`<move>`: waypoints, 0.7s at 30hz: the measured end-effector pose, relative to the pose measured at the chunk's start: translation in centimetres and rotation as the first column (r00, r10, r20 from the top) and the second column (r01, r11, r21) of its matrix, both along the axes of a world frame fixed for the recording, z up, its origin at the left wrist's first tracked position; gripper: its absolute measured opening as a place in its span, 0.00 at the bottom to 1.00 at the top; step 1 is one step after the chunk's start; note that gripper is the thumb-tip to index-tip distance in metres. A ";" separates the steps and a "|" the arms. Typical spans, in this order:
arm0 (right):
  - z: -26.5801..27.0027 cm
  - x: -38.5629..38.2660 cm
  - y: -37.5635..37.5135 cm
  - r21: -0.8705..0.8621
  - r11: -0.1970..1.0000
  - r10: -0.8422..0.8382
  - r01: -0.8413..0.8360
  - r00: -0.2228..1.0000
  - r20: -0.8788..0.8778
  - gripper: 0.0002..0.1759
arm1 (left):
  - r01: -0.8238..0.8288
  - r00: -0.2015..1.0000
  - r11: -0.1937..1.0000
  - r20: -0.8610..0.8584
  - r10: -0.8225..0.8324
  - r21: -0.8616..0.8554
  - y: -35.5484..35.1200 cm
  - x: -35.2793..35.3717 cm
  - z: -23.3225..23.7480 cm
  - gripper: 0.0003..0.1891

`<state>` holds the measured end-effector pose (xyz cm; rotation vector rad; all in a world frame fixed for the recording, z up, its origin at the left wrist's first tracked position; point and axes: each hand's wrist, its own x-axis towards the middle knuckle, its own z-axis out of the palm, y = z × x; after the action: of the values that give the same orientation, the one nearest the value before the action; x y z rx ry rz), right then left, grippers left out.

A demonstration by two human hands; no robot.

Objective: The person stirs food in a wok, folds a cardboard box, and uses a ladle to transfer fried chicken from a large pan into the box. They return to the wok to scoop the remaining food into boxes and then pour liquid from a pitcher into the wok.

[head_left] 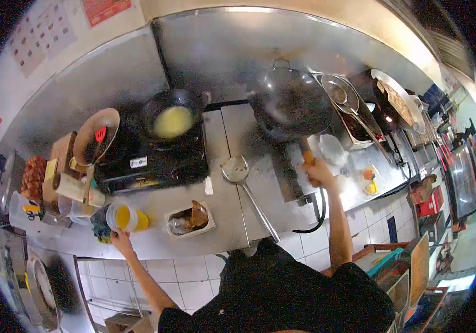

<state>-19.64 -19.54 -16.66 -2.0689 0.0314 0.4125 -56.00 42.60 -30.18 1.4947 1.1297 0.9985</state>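
My right hand (320,172) is closed around the wooden handle (306,150) of a large dark wok (290,102), which sits over the right burner. At the lower left, my left hand (120,240) touches the near side of a clear tub (122,215) beside yellow liquid (141,221); its fingertips are too small to make out fully. A metal ladle (235,170) lies on the counter between my hands, its handle towards me. Just right of the tub stands a white rectangular container (209,227) with brown contents and something clear.
A dark pan (172,117) with pale yellow contents stands on the black stove (154,172). Left of it is a brown bowl (96,136) with a red utensil. Strainers (335,91) rest on a tray behind the wok's right side. A hose curves below my right hand.
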 end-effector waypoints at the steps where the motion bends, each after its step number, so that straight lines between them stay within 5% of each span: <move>1: -0.2 -0.2 0.1 0.015 1.000 -0.006 0.005 1.000 0.007 0.16 | -0.023 1.000 1.000 0.011 0.023 0.019 -0.3 0.4 0.6 0.20; 3: 0.6 -0.7 1.0 0.013 0.998 -0.064 0.064 0.998 -0.031 0.13 | 0.042 0.997 0.996 -0.062 -0.037 0.081 -2.5 0.6 6.0 0.20; 7: 0.5 -1.1 1.3 0.314 0.944 -0.061 0.098 0.990 -0.126 0.12 | 0.263 0.955 0.949 -0.188 -0.230 0.176 -3.8 1.0 14.7 0.21; 9: -0.2 -1.1 1.0 0.369 0.923 -0.071 0.111 0.990 -0.121 0.13 | 0.295 0.906 0.926 -0.375 -0.194 0.234 -6.2 2.9 20.7 0.22; 11: -0.2 -1.5 0.8 0.428 0.896 -0.077 0.122 0.990 -0.122 0.14 | 0.327 0.904 0.897 -0.377 -0.204 0.299 -8.2 5.7 25.2 0.22; 13: 1.2 -2.3 0.8 0.622 0.749 -0.035 0.230 0.950 -0.310 0.13 | 0.395 0.904 0.881 -0.281 -0.322 0.262 -10.5 9.6 28.8 0.24; 14: 1.1 -2.4 0.7 0.635 0.747 0.016 0.198 0.949 -0.314 0.13 | 0.462 0.846 0.854 -0.410 -0.342 0.238 -12.6 12.0 31.7 0.25; 15: 0.8 -2.4 0.3 0.661 0.722 0.019 0.207 0.948 -0.318 0.14 | 0.355 0.929 0.849 -0.253 -0.271 0.392 -14.7 14.8 31.8 0.24; 16: 0.5 -2.2 0.4 0.686 0.694 0.022 0.216 0.947 -0.321 0.14 | 0.524 0.827 0.810 -0.386 -0.409 0.265 -15.1 17.1 33.9 0.21; 17: 0.2 -2.1 0.8 0.701 0.688 0.069 0.187 0.945 -0.319 0.14 | 0.483 0.874 0.787 -0.272 -0.403 0.385 -20.3 19.7 36.2 0.18; 21: -0.1 -2.1 0.8 0.714 0.666 -0.009 0.215 0.960 -0.281 0.14 | 0.722 0.684 0.668 -0.042 -0.728 0.179 -23.1 30.3 36.7 0.14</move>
<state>-21.77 -18.75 -16.75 -1.1783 0.1262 0.5090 -25.73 19.47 6.52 1.8461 0.3178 0.5508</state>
